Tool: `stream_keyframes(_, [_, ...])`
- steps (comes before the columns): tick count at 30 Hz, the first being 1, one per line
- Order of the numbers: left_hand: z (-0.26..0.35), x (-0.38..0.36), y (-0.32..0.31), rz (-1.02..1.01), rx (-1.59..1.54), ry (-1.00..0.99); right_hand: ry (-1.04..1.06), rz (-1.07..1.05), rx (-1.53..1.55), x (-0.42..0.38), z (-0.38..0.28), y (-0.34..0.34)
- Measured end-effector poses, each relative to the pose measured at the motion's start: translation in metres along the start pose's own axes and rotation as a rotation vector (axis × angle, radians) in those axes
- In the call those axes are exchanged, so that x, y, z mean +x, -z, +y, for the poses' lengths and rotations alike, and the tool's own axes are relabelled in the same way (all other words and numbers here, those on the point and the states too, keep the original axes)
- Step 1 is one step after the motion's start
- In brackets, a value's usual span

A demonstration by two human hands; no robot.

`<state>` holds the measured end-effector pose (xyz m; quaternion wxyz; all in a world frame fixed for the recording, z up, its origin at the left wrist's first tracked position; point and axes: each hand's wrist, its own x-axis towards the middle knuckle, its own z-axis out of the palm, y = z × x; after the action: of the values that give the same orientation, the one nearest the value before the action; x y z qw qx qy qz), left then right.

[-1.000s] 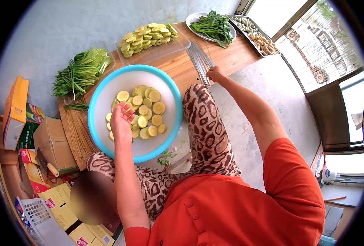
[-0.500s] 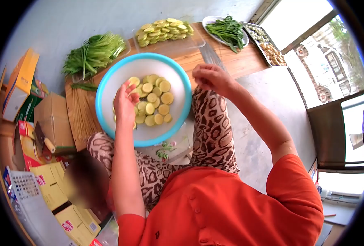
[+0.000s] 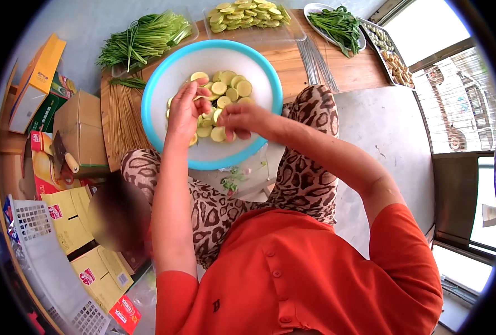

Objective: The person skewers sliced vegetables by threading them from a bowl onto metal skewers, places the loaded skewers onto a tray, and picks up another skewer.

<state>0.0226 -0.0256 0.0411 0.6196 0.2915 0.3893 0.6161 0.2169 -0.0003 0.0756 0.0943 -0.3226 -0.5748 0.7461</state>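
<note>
Round pale zucchini slices [image 3: 224, 102] lie heaped in a white basin [image 3: 166, 77] with a blue rim, which stands in front of my knees. Above the left part of the heap, my left hand [image 3: 185, 109] has its fingers curled inward. Whatever they hold is too small to make out. My right hand [image 3: 247, 120] reaches in from the right over the heap. Its fingers hang down, bent and apart, close to the slices at the near side. Some slices are hidden behind both hands.
Thin bamboo skewers [image 3: 124, 120] and metal skewers [image 3: 316, 64] lie on the wooden board [image 3: 284, 53]. Behind are green stalks [image 3: 144, 42], more stacked slices [image 3: 245, 15], a plate of leafy greens [image 3: 337, 27] and a tray [image 3: 390, 53]. A knife [image 3: 66, 156] rests by a carton [image 3: 83, 128].
My right hand has moved left from beside the basin to over the slices. My left hand's fingers have curled in more. The whole view has shifted, with the basin now higher and further right.
</note>
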Motion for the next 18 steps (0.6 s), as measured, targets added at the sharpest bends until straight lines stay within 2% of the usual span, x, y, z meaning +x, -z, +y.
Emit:
stream_keyframes(2, [0.001,0.001,-0.002,0.007,0.041,0.035,0.054,0.055,0.162,0.017,0.006,0.019])
stream_keyframes(4, [0.002,0.004,0.002,0.177,0.338,-0.026,0.088,0.221,0.168,0.025,0.007,0.035])
stream_keyframes(6, [-0.001,0.013,0.015,0.266,0.444,-0.025,0.062,0.332,0.279,0.022,0.009,0.052])
stream_keyframes(9, [-0.001,0.016,0.022,0.355,0.579,-0.068,0.097,0.305,0.446,0.014,0.010,0.067])
stream_keyframes(13, [-0.015,0.022,0.032,0.363,0.673,-0.058,0.129,0.309,0.471,0.006,0.009,0.065])
stream_keyframes(16, [-0.025,0.030,0.043,0.442,0.778,-0.112,0.153,0.309,0.494,0.003,0.008,0.067])
stream_keyframes(18, [-0.028,0.035,0.053,0.485,0.950,-0.153,0.173,0.348,0.453,-0.001,0.006,0.068])
